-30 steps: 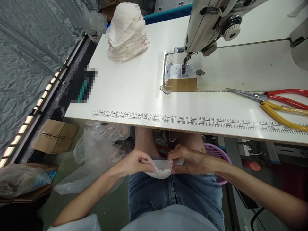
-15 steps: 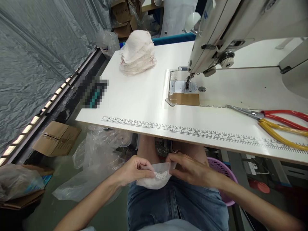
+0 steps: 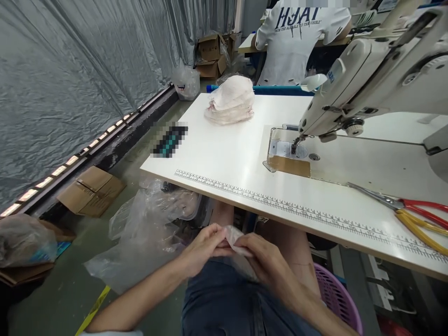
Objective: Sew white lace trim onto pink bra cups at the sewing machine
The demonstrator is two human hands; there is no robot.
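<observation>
Over my lap, below the front edge of the white table (image 3: pixel 231 158), both hands pinch a small white lace-edged fabric piece (image 3: pixel 234 239). My left hand (image 3: pixel 203 249) grips its left side with closed fingers. My right hand (image 3: pixel 266 263) holds its right side, partly covering it. A stack of similar pale fabric pieces (image 3: pixel 231 100) sits at the far left of the table. The sewing machine (image 3: pixel 371 79) stands at the right, its needle (image 3: pixel 293 147) over the plate.
Red-handled and yellow-handled scissors (image 3: pixel 416 212) lie at the table's right. A purple basket (image 3: pixel 338 298) is by my right knee. Clear plastic bags (image 3: pixel 147 228) and a flat cardboard box (image 3: pixel 91 190) lie on the floor at left. Another person in a white shirt (image 3: pixel 301 37) sits beyond the table.
My view has lifted and swung left, bringing the room and the other person in. My hands have drawn closer together, bunching the fabric piece between them.
</observation>
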